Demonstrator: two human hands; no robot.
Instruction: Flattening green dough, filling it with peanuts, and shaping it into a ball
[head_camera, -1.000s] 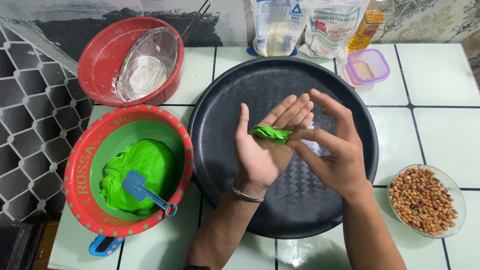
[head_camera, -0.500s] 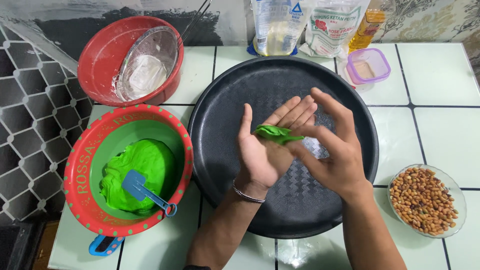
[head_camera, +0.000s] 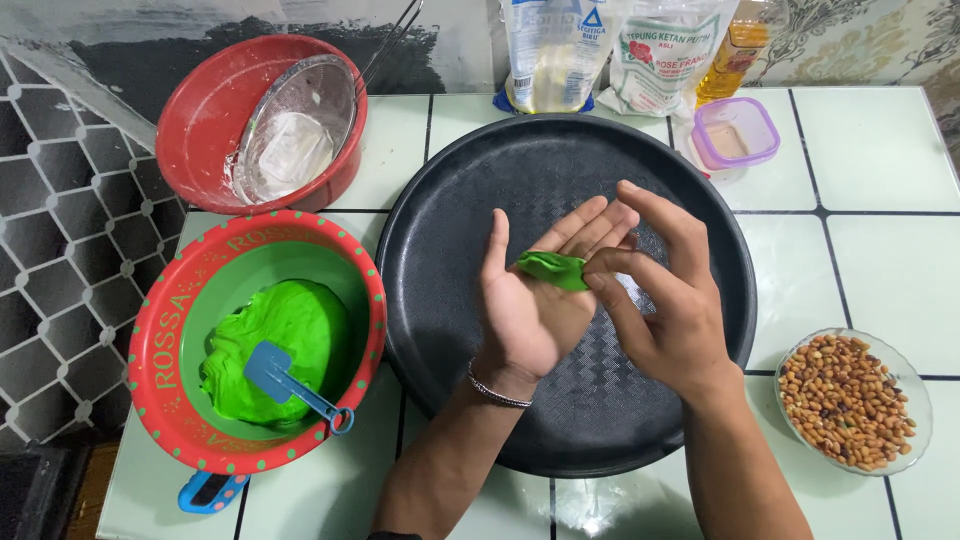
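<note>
A red bowl with green dots (head_camera: 170, 330) sits closest, on the left of the tiled table (head_camera: 870, 250). It is green inside and holds a big lump of green dough (head_camera: 290, 340). A small blue scraper (head_camera: 285, 380) lies on that dough. On the right, near the table's edge, a glass bowl of peanuts (head_camera: 850, 400) stands by itself.

In the middle is a big round black tray (head_camera: 450, 220). Both hands are above it. The left hand (head_camera: 535, 300) is flat and palm up, with its fingers spread, so its grip is apart. A little piece of green dough (head_camera: 552, 270) rests on its fingers. The right hand (head_camera: 670, 300) comes in from the side, and its fingertips (head_camera: 600, 268) are pinched together on the end of that little piece. A thin bracelet (head_camera: 497, 387) goes around the left wrist.

Farther back on the left is a plain red bowl (head_camera: 200, 110) with a metal sieve (head_camera: 295, 130) leaning inside it. At the far edge stand two bags of flour (head_camera: 610, 50), a bottle of yellow oil (head_camera: 735, 50), and a small purple tub (head_camera: 737, 132).
</note>
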